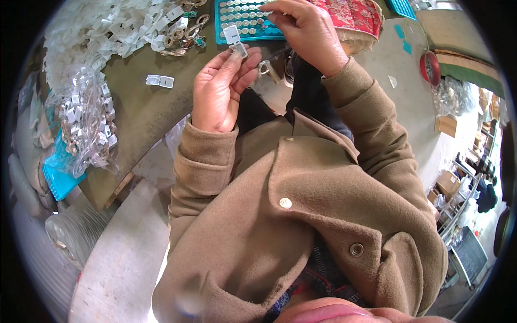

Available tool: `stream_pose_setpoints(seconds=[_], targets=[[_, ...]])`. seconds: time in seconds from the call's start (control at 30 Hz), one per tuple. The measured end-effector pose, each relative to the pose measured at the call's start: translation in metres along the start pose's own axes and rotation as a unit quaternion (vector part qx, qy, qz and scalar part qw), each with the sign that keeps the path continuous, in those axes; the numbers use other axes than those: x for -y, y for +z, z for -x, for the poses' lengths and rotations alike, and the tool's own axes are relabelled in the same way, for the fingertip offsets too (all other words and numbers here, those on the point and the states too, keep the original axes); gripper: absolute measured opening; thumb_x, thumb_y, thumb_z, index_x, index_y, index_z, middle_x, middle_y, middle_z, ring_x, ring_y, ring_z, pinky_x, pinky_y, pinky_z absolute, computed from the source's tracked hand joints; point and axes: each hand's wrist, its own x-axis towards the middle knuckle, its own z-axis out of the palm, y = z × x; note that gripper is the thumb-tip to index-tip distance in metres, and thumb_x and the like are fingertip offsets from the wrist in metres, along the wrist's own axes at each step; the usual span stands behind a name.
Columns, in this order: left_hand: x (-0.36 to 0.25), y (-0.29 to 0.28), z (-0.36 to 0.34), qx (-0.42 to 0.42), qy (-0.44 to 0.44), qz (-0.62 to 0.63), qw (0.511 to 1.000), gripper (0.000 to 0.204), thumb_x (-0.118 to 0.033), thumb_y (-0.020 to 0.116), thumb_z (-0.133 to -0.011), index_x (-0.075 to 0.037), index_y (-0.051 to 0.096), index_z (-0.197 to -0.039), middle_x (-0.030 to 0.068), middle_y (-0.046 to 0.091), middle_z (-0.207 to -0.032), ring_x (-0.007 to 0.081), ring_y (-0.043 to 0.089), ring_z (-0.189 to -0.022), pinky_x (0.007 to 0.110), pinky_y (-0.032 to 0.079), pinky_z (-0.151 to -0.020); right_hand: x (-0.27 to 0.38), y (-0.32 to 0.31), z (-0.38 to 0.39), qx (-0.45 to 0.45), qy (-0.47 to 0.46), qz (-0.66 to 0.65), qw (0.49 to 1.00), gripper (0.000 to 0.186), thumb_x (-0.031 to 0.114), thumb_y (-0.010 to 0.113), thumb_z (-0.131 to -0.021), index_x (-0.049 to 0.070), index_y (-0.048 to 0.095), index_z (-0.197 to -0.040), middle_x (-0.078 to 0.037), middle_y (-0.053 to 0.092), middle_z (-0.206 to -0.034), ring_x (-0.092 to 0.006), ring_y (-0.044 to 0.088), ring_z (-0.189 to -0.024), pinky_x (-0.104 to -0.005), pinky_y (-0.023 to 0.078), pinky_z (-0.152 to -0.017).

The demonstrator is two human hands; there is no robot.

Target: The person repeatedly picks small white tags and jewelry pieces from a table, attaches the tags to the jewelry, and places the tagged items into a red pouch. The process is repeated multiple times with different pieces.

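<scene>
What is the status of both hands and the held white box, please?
Left hand: gripping open white hinged box. Right hand: over blue tray. Second open white box: on table, apart from hands.

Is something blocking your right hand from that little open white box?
Nothing visible blocks it. The right hand is over the turquoise tray, and the left hand holds the open white hinged case nearby.

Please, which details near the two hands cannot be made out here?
Head view:
Part of the white case: hidden by the left hand.
Whether the right hand holds anything: too small to tell.
Far end of the blue tray: cut off by the upper edge.
</scene>
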Motion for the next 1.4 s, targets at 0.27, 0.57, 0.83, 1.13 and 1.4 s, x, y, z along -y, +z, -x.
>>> stream_pose_setpoints(seconds=[0.27,0.57,0.83,1.13,1.4], targets=[[0.001,0.001,0.001,0.001,-0.005,0.023,1.000,0.022,-0.007,0.055,-0.099,0.003,0.059,-0.118,0.0158,0.069,-0.111,0.0182,0.070,-0.097,0.026,0.060,-0.079,-0.006,0.005,0.009,0.075,-0.060,0.084,0.992,0.012,0.012,0.069,-0.088,0.006,0.071,-0.099,-0.010,0.066,-0.092,-0.0264,0.068,-0.081,-0.0327,0.055,-0.071],[0.003,0.009,-0.002,-0.010,0.003,0.022,1.000,0.023,-0.009,0.057,-0.098,0.003,0.059,-0.118,0.0154,0.069,-0.110,0.0176,0.070,-0.097,0.026,0.060,-0.078,-0.005,-0.005,0.002,0.123,-0.063,0.114,0.984,0.017,0.012,0.069,-0.087,0.005,0.063,-0.101,-0.011,0.062,-0.089,-0.0268,0.065,-0.075,-0.0352,0.053,-0.067],[0.006,0.014,-0.001,0.008,-0.003,-0.030,1.000,0.028,-0.010,0.059,-0.097,0.003,0.058,-0.121,0.0121,0.068,-0.112,0.0165,0.069,-0.098,0.025,0.060,-0.079,0.020,-0.014,0.017,0.106,-0.007,-0.041,0.993,0.017,0.012,0.069,-0.085,0.005,0.058,-0.096,-0.011,0.066,-0.081,-0.0270,0.068,-0.073,-0.0349,0.054,-0.064],[0.011,0.017,0.006,0.012,0.004,-0.068,0.998,0.031,-0.004,0.059,-0.096,0.004,0.056,-0.125,0.0104,0.068,-0.110,0.0152,0.069,-0.094,0.025,0.059,-0.082,0.028,-0.007,0.032,0.081,-0.065,-0.027,0.994,0.012,0.009,0.069,-0.083,0.007,0.061,-0.092,-0.010,0.062,-0.083,-0.0309,0.064,-0.076,-0.0379,0.053,-0.065],[0.017,0.014,0.009,-0.014,0.004,-0.007,1.000,0.025,-0.007,0.062,-0.095,0.002,0.063,-0.118,0.0087,0.069,-0.105,0.0130,0.068,-0.090,0.022,0.059,-0.077,0.027,-0.008,0.041,0.086,-0.063,-0.039,0.994,0.012,0.007,0.069,-0.083,0.005,0.072,-0.095,-0.009,0.067,-0.086,-0.0267,0.067,-0.075,-0.0325,0.055,-0.066]])
